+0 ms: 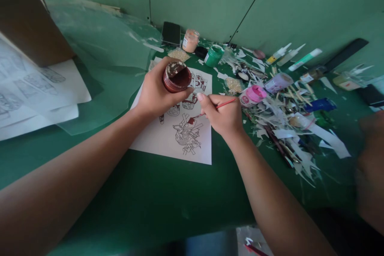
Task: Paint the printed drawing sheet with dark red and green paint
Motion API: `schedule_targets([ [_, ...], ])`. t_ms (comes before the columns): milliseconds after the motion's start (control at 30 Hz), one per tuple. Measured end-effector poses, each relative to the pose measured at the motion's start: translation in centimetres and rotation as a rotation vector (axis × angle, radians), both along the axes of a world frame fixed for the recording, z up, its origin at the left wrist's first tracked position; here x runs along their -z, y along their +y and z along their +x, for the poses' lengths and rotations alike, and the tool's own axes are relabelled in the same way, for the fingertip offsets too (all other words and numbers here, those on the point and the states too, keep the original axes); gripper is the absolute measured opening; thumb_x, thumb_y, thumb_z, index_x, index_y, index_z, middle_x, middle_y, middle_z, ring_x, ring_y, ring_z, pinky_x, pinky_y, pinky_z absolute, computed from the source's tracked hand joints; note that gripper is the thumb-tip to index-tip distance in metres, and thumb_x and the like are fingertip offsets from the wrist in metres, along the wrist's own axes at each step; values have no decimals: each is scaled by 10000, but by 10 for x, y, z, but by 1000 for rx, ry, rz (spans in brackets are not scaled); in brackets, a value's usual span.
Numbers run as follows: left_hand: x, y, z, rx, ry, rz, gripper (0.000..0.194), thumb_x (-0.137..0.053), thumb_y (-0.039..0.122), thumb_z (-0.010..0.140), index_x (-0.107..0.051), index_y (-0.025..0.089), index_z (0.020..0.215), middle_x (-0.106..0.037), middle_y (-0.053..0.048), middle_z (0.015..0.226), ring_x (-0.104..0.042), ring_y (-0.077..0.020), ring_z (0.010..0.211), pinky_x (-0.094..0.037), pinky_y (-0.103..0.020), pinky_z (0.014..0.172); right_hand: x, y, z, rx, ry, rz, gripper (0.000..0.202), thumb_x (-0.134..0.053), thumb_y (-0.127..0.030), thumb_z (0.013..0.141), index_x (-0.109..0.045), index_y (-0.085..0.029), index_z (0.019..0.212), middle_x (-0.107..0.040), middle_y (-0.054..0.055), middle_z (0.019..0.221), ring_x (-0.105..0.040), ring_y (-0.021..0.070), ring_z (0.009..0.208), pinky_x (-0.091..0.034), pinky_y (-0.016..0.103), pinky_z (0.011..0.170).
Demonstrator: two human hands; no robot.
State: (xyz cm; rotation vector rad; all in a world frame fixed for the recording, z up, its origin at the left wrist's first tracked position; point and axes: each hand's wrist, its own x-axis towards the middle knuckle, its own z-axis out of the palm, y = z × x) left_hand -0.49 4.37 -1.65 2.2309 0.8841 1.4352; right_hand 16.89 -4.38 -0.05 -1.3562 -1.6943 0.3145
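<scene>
Green table [135, 192], green wall [192, 0] behind. L hand [154, 90] grips dk red paint jar [177, 85] above sheet [147, 140]; R hand [223, 116] pinches thin brush [226, 103]. Sheet lies flat below both, long axis running away from the person. Brush slants, tip down-L at dk red patch [191, 120] on near drawing [187, 136]; can't tell if touching. R hand's nearer the patch; jar's beyond it, a bit L.

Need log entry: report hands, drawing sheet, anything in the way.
Left hand gripping open dark-red paint jar. Right hand holding red paintbrush, tip at dark-red patch on drawing sheet. Jar and left hand hide part of sheet.
</scene>
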Motion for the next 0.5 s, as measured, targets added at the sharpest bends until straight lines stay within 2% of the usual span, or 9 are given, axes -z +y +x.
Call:
schedule_targets([
  [133,0,0,0,1,16,5,479,-799,358,719,-546,211,1098,-648,-64,1072,-647,-279,1035,-552,-431,931,-1,0,0,6,-13,9,483,-567,-340,914,-504,-194,458,-498,-46,400,-445,56,395,-300,236,431],
  [333,-1,-1,-1,-7,38,3,453,-770,370,758,-543,218,1119,-644,-79,1090,-647,-281,1039,-548,-435,923,3,0,0,8,-16,36,482,-548,-406,931,-530,-204,494,-528,-39,432,-477,72,426,-345,243,460],
  [500,-1,0,-1,-29,29,-6,475,-797,362,717,-555,201,1093,-658,-71,1069,-657,-266,1014,-561,-420,916,4,2,1,41,-59,51,496,-558,-363,916,-487,-204,451,-446,-48,381,-405,69,398,-270,257,431],
])
